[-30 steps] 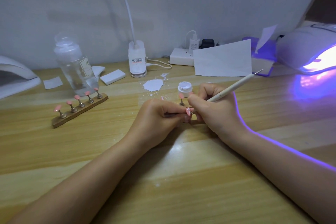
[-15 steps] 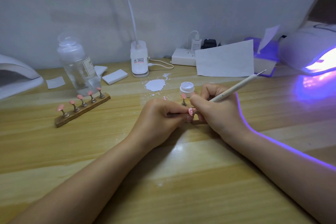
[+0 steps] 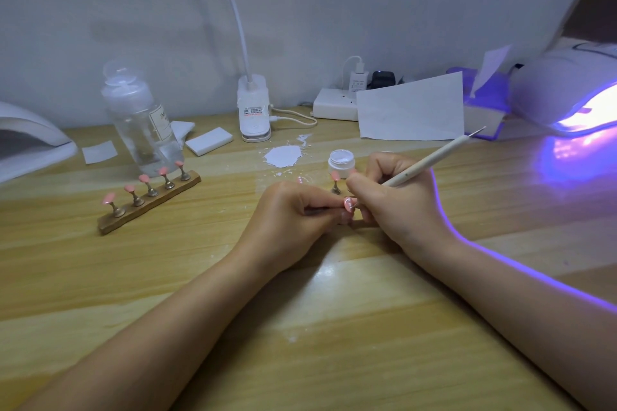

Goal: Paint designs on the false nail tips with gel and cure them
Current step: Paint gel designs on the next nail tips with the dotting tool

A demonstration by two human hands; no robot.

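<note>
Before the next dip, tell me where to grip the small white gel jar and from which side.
Take the gel jar by its round side wall, fingers coming down from above and behind. It stands upright and open, so gripping the rim risks touching the gel. The right hand and a single nail stand crowd its near side.

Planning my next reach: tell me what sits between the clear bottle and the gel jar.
In the head view, a white spill lies on the table between the bottle and jar.
</note>
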